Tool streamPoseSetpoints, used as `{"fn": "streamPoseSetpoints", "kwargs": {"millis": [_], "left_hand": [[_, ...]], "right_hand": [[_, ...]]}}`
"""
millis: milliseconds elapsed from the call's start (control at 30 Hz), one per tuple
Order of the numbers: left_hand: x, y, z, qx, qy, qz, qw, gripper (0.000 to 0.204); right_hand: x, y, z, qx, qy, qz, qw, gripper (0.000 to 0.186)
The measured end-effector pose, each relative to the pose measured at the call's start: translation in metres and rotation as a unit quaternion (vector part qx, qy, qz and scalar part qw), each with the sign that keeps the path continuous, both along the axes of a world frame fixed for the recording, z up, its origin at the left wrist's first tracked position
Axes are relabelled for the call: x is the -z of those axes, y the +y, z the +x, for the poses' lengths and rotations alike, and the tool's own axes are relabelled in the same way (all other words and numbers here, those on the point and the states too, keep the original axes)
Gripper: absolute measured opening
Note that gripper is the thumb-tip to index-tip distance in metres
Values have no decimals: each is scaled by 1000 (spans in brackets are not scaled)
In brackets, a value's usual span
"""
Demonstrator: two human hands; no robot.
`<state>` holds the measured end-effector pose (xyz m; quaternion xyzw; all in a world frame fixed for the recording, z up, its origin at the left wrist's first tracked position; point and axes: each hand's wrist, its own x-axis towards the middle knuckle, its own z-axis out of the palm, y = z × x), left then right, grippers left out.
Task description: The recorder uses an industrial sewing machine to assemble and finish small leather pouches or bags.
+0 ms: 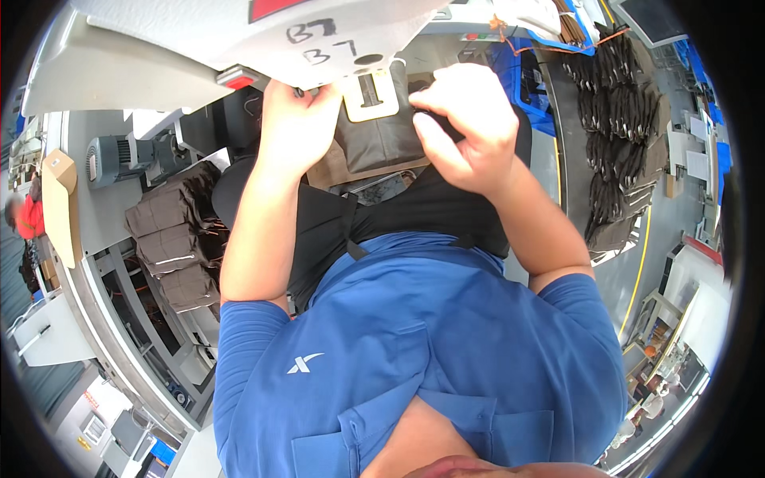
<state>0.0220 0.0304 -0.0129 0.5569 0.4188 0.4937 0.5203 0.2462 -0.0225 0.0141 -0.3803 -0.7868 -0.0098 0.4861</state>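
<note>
A white machine head (pixel 358 28) with a red button hangs over the work, a pale yellow-framed plate (pixel 372 111) on its front. Below the plate a dark, smooth cloth piece (pixel 374 143) is draped over a brown board. My left hand (pixel 299 123) is up against the machine's underside, left of the plate; its fingers curl, the tips are partly hidden, and a dark bit shows between thumb and forefinger. Right of the plate, my right hand (pixel 474 123) is closed, thumb and forefinger near the cloth's right side. What lies between them cannot be made out.
Stacked dark folded cloth pieces (pixel 179 239) lie at my left, below a grey motor (pixel 119 159). Bundles of dark pieces (pixel 610 119) fill a rack on the right, beyond a blue crate (pixel 534 88). A cardboard piece (pixel 60 207) stands at far left.
</note>
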Motion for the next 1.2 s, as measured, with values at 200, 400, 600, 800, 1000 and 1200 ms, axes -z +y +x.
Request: {"fn": "streamPoseSetpoints", "kwargs": {"millis": [200,400,600,800,1000,1200], "left_hand": [[-27,-1,-28,7,282,177,943,17],[-21,-5,-42,43,257,63,963,14],[-11,3,-37,31,192,52,980,16],[0,15,-23,90,117,58,987,24],[4,18,-14,103,172,44,979,23],[20,20,-20,132,238,-2,962,28]], "right_hand": [[-7,57,5,42,-88,118,988,11],[-1,95,-20,-11,-104,-47,993,19],[-18,52,0,-36,-101,-150,983,14],[6,31,-1,-111,-105,-72,986,12],[-18,25,-11,-90,-224,-90,966,17],[-31,22,-10,-105,-243,-142,954,28]]}}
